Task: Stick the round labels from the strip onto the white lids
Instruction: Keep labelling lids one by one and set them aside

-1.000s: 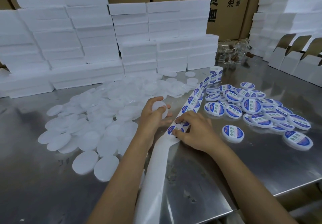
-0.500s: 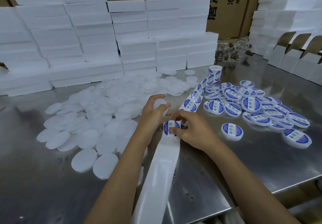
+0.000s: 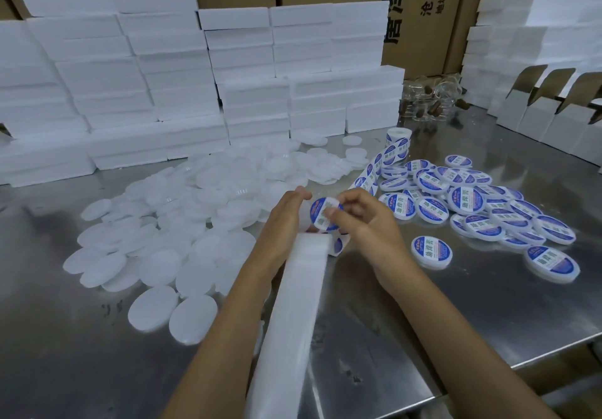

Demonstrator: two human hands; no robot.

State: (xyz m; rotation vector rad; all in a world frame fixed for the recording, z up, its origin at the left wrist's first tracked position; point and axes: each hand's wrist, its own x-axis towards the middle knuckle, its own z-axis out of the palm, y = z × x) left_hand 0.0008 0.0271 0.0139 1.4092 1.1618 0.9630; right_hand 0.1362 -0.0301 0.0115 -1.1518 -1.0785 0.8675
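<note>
lighting is even, cool and moderately dim, with a bluish cast. the steel table (image 3: pixel 456 304) carries soft, smeared reflections and faint shadows beneath the forearms. the foam blocks (image 3: pixel 156 70) are near overexposed, with little surface detail. wide-angle distortion bends lines near the edges. fine detail is soft throughout.

Over the steel bench (image 3: pixel 423 314), the left hand (image 3: pixel 280 223) holds a white lid (image 3: pixel 304 215) while the right hand (image 3: pixel 368 223) presses a blue round label (image 3: pixel 321 215) onto it. Bare lids (image 3: pixel 182 223) lie left, labelled lids (image 3: pixel 472 210) right, the label strip (image 3: pixel 368 174) between.
</note>
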